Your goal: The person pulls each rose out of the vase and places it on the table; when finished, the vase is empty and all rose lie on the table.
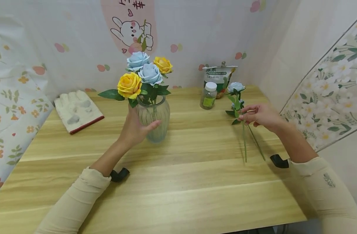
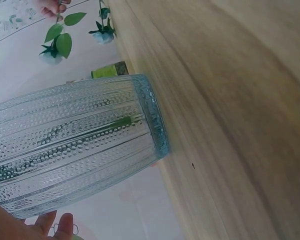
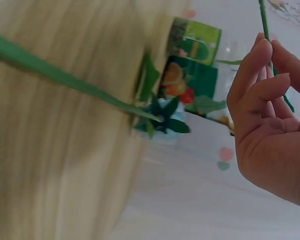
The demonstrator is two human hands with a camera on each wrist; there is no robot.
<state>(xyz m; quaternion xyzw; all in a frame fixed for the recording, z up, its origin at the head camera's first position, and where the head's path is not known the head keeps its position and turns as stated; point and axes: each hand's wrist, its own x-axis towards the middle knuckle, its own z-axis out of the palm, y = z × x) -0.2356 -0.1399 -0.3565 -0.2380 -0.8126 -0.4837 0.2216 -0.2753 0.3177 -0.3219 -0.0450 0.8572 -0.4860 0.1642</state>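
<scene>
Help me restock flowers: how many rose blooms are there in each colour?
Yellow roses: 2, both in the vase
Light blue roses: 4, a pair in the vase and a pair by the right hand, one of those partly hidden in the head view
Total: 6 roses

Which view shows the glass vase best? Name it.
The head view: there the glass vase shows from rim to base. The left wrist view shows its lower wall and base close up, rim out of frame; the right wrist view doesn't show it.
</scene>
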